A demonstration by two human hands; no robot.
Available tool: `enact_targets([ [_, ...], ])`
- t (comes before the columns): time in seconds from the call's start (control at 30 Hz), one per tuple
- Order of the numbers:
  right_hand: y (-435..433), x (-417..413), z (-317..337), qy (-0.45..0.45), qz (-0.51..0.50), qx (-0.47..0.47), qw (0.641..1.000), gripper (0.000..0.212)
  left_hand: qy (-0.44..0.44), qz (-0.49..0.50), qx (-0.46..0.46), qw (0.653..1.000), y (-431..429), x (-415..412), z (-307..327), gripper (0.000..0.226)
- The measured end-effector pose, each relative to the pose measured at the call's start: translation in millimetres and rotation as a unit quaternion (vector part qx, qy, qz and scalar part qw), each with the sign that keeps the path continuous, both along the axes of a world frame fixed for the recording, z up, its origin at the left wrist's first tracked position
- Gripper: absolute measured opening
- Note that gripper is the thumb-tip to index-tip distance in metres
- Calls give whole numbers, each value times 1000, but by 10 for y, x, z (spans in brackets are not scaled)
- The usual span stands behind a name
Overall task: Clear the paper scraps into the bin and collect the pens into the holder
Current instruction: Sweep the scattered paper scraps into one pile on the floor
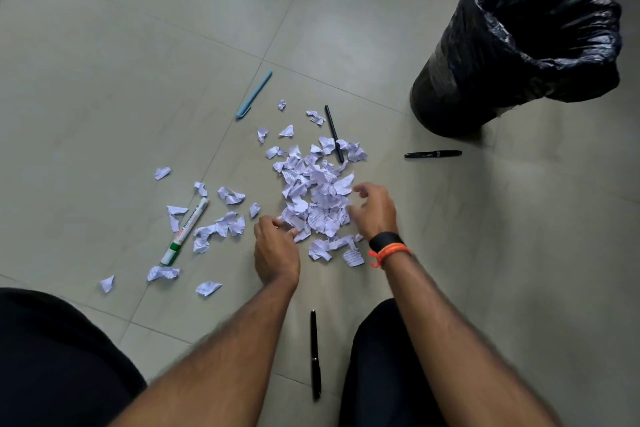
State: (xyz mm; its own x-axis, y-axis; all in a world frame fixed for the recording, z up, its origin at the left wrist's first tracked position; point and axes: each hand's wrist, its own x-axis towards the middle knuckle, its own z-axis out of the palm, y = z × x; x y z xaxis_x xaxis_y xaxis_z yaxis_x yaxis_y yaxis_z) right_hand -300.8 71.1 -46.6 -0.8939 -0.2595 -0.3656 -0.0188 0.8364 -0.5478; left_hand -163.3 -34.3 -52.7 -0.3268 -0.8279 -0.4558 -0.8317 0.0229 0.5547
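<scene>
Nearest, a black pen point(315, 355) lies between the knees. Left hand point(276, 252) and right hand point(375, 210), fingers loosely curled, flank the scrap pile point(317, 191) mid-frame, holding nothing. Bin point(519, 42) upper right looks empty; pens still scattered, no holder visible.

Torn scraps point(313, 191), scattered pens point(334, 134)

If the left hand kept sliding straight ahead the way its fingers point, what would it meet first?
Most likely the main paper pile: the left hand already has its fingertips at the pile's near edge.
</scene>
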Motion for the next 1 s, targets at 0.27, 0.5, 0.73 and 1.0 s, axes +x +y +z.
enact_targets([
  [0.27,-419,-872,70,19,201,108,974,80,-16,-65,23,997,-38,-14,-77,60],
  [0.5,-323,-630,-35,27,183,120,975,48,-66,-198,29,978,9,-24,-88,85],
  [0.73,-178,-31,-29,-22,144,80,986,48,-17,-193,42,980,73,-61,-72,67],
  [1.0,170,384,225,29,-97,44,994,45,5,10,27,1000,67,145,-12,51],
])
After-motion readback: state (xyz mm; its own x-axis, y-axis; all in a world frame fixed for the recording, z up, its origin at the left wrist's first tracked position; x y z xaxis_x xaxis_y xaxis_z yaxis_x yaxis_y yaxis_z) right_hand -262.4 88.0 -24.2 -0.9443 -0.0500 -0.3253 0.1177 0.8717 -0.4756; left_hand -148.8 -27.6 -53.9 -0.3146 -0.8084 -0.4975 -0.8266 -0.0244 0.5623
